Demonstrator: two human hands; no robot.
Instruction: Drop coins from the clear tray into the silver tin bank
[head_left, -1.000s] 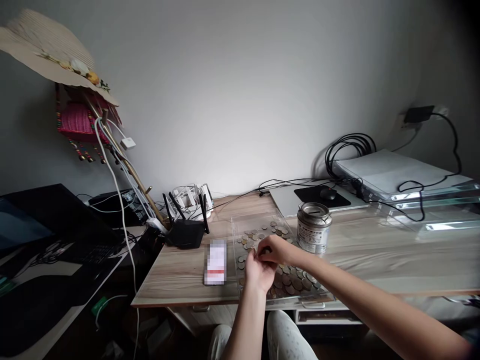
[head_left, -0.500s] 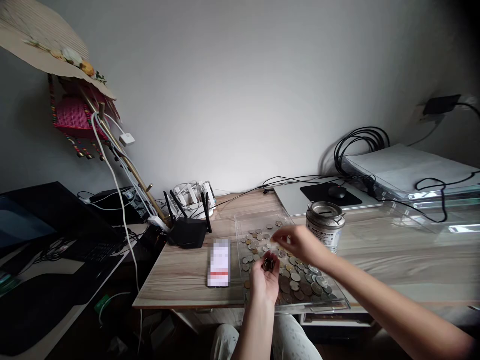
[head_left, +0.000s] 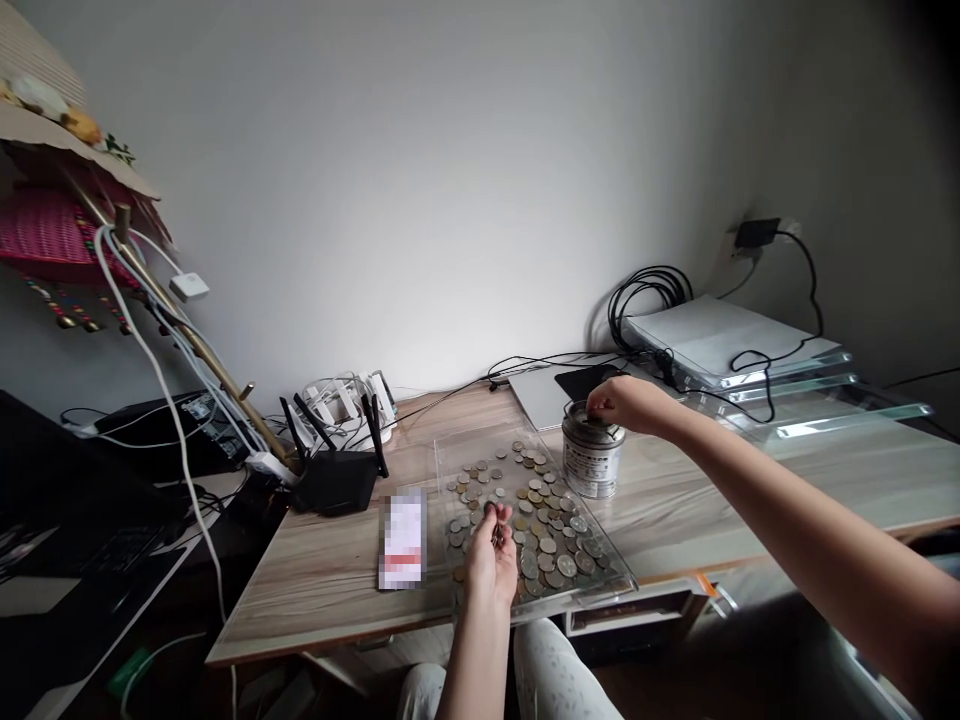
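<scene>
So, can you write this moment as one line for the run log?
right hand: fingertips at top of tin can | left hand: holds few coins over clear tray | phone: left of tray

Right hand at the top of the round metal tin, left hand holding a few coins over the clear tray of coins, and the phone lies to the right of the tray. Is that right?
Not quite. The head view shows the phone with the blurred screen lying to the left of the clear tray of coins, not the right. The rest holds: the right hand is at the top of the round metal tin, and the left hand holds a few coins over the tray.
</scene>
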